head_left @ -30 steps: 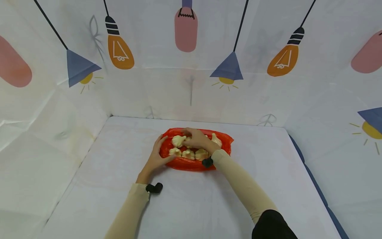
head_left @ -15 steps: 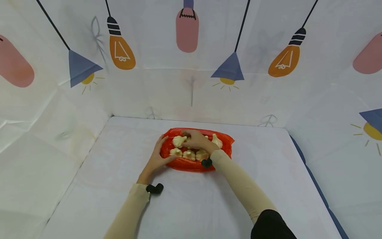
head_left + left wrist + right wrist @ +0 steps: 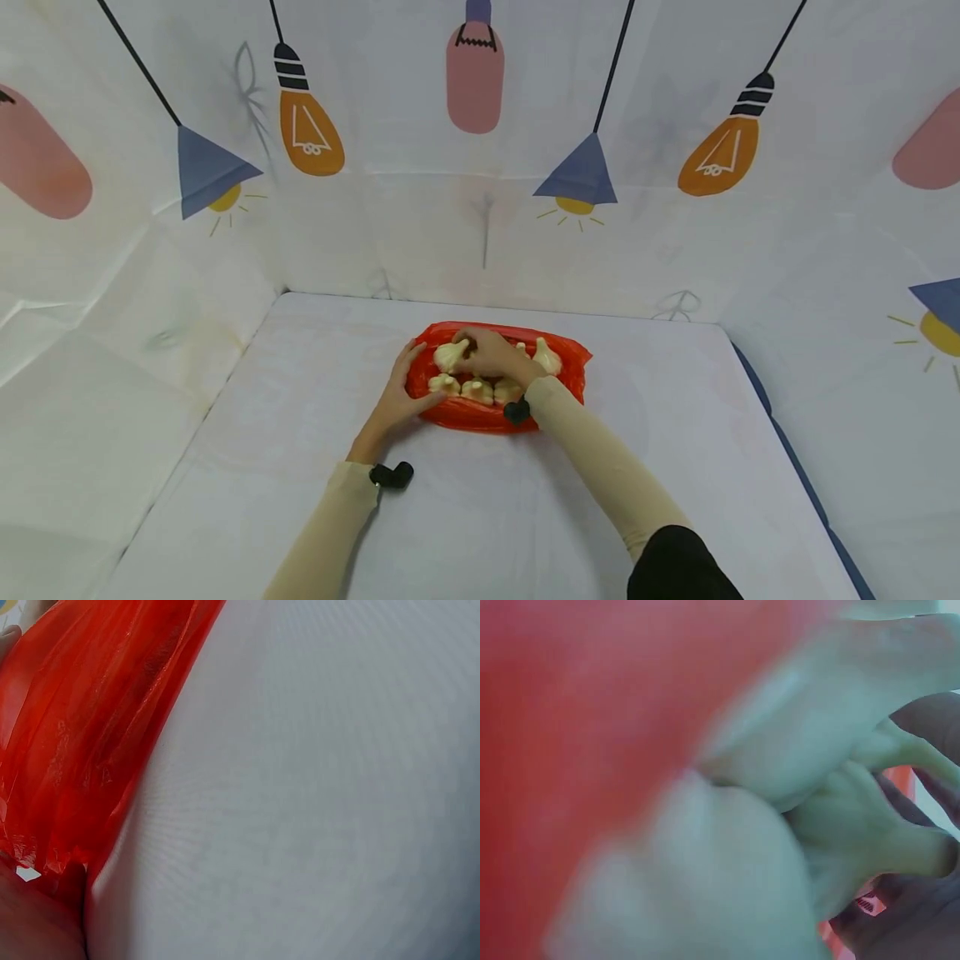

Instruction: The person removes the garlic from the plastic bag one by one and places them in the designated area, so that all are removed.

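Note:
A red plastic bag (image 3: 561, 385) lies open in the middle of the white table cover, with several pale garlic bulbs (image 3: 477, 389) in it. My right hand (image 3: 480, 354) reaches into the bag from the right, its fingers curled over the upper left bulb (image 3: 448, 357). Another bulb (image 3: 546, 358) lies just right of that hand. My left hand (image 3: 396, 402) rests flat against the bag's left front edge, thumb spread up along the side. The left wrist view shows the bag (image 3: 82, 735) close up. The right wrist view is blurred, filled with garlic (image 3: 727, 877) and red plastic (image 3: 570, 712).
The white cover (image 3: 480, 517) runs up into printed cloth walls (image 3: 480, 233) at the back and both sides. Black wrist cameras (image 3: 392, 475) sit on both beige sleeves. A dark blue edge (image 3: 787, 467) shows along the table's right side.
My right hand's fingers have settled a little further onto the upper left bulb. The left hand and the bag stay where they were.

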`<state>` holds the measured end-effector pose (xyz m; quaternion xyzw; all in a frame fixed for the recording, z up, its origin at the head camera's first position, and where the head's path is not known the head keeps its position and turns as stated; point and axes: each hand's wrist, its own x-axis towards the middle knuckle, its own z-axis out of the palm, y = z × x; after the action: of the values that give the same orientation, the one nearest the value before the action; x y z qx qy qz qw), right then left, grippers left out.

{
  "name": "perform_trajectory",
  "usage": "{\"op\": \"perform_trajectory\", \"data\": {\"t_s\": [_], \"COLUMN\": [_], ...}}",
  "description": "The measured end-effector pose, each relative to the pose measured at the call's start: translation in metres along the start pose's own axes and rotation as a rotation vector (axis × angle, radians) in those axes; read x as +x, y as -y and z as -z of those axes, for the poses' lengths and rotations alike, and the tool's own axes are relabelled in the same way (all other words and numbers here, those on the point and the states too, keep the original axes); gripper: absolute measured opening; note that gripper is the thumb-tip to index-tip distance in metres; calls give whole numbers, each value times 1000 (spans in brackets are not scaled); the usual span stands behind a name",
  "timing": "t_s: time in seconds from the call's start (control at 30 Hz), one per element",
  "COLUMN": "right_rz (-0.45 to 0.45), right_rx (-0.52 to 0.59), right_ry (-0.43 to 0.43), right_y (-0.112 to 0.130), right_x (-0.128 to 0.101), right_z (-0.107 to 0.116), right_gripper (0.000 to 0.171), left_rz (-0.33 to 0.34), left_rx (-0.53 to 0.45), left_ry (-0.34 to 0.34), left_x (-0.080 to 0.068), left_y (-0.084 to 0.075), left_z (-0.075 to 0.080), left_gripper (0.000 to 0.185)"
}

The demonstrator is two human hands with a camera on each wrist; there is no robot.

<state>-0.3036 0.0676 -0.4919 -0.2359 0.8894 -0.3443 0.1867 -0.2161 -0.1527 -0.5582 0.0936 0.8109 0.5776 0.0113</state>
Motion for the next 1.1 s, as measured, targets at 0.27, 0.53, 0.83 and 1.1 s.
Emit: {"op": "perform_trajectory", "data": {"t_s": [0.27,0.53,0.83,1.1], "right_rz": [17,58,67,62], "right_rx": [35,-34,-14,116], "right_ry": [6,10,2,-40], "right_y": [10,9,4,3], "right_x": [3,8,7,-5], "right_z": [4,6,9,20], "right_gripper": [51,54,51,47], "left_rz": [0,3,21,32], "left_rx": [10,15,9,14], "left_ry": [-1,2,1,19], "left_x": [1,0,-1,0], "left_y": [1,0,-1,-3], "left_z": [-1,-2,-2,0], "left_gripper": [93,93,94,98]}}
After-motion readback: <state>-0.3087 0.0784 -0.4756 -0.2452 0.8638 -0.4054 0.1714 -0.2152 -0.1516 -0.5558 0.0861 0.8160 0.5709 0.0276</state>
